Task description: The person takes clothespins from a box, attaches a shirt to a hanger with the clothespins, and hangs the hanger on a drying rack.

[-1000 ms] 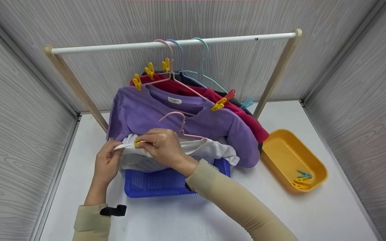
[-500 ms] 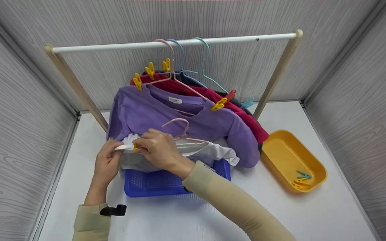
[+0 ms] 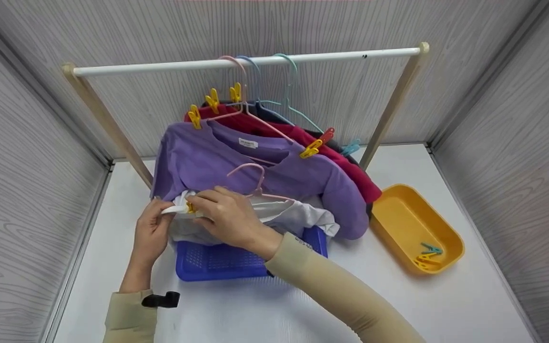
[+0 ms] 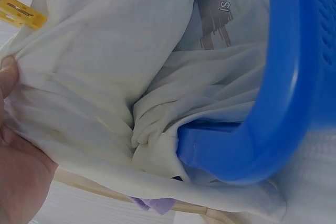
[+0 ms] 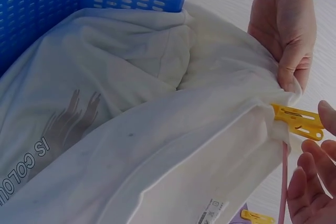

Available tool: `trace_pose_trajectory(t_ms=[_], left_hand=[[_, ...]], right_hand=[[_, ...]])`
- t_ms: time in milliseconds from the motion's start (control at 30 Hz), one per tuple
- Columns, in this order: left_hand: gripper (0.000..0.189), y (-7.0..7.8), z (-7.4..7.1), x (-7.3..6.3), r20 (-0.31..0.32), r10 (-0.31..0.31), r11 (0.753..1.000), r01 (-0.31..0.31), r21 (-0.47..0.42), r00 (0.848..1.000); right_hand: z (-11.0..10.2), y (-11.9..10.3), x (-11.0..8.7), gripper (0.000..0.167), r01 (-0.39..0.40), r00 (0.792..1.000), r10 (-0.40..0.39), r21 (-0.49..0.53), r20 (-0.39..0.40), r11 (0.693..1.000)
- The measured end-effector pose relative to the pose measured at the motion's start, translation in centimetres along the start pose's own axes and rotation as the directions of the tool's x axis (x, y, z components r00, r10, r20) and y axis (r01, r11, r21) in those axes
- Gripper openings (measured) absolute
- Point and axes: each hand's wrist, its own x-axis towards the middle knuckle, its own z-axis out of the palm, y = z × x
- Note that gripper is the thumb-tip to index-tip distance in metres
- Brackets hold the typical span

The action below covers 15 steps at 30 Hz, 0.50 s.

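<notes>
A white shirt (image 3: 308,214) with printed lettering lies partly over the blue basket (image 3: 227,274), and a pink hanger (image 3: 274,196) sits inside its neck. My left hand (image 3: 153,228) pinches the shirt's shoulder edge between thumb and fingers. Beside that grip, a yellow clothespin (image 5: 299,120) bites the shirt's shoulder over the hanger's arm. My right hand (image 3: 231,216) is at the clothespin's handle end. In the right wrist view one fingertip (image 5: 328,116) is right at the handle, while the other fingers are spread loosely below it.
Behind, a rack with a white bar (image 3: 341,56) carries a purple top (image 3: 208,157), a red garment (image 3: 362,183) and a dark one on hangers with clothespins. At right stands a yellow tray (image 3: 398,205) with several clothespins (image 3: 427,259).
My right hand has shifted slightly left with the clothespin along the shirt's shoulder, and its fingers have loosened from the handle. The pink hanger's hook has wobbled. My left hand keeps its place.
</notes>
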Motion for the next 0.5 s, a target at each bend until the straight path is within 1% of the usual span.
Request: trace_pose_trajectory(t_ms=[167,333,500], left_hand=[[0.010,0.0,0.0,0.1,-0.005,-0.008,1.000,0.008,0.014,1.000],[0.010,-0.2,-0.1,0.0,-0.004,-0.013,1.000,0.013,0.008,1.000],[0.010,-0.3,-0.1,0.0,-0.012,-0.019,1.000,0.019,-0.004,1.000]], right_hand=[[-0.5,0.0,-0.6,0.037,0.007,1.000,-0.008,0.039,0.026,0.999],[-1.1,0.1,-1.1,0.037,0.014,0.998,-0.018,0.064,0.054,0.998],[-2.3,0.4,-1.8,0.038,0.008,0.995,-0.019,0.113,0.100,0.994]])
